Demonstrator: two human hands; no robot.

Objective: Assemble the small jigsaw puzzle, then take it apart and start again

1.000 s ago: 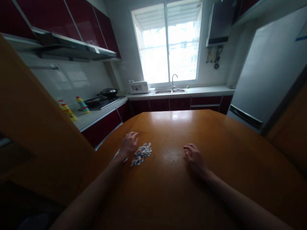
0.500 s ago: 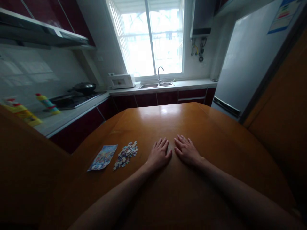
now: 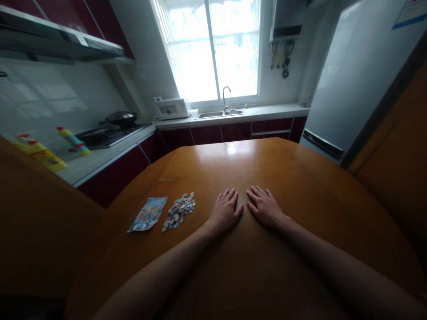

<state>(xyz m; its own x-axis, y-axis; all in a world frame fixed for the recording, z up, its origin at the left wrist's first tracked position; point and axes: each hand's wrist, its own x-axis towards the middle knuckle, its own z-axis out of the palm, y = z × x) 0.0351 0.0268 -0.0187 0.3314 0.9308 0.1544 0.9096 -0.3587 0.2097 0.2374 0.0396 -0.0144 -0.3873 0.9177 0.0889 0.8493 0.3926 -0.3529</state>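
My left hand [image 3: 225,210] lies flat on the wooden table [image 3: 233,266], palm down with its fingers stretched out. Beside it, a small gap away, my right hand [image 3: 266,206] rests the same way, open and holding nothing. To the left of my left hand is a loose heap of small jigsaw puzzle pieces [image 3: 179,211], mostly pale with blue and purple bits. Further left lies a creased printed picture sheet [image 3: 148,214] in blue tones, apart from the heap. Neither hand touches the pieces or the sheet.
Past the table's far edge runs a counter with a sink [image 3: 216,114] and a white microwave [image 3: 171,109]. A wok [image 3: 122,119] stands on the stove at left, near yellow bottles [image 3: 46,155]. A fridge [image 3: 350,75] stands at right.
The whole view has shifted slightly, so everything appears a little further right and higher. Both hands stay flat in the same places on the table; the pieces and sheet have not moved.
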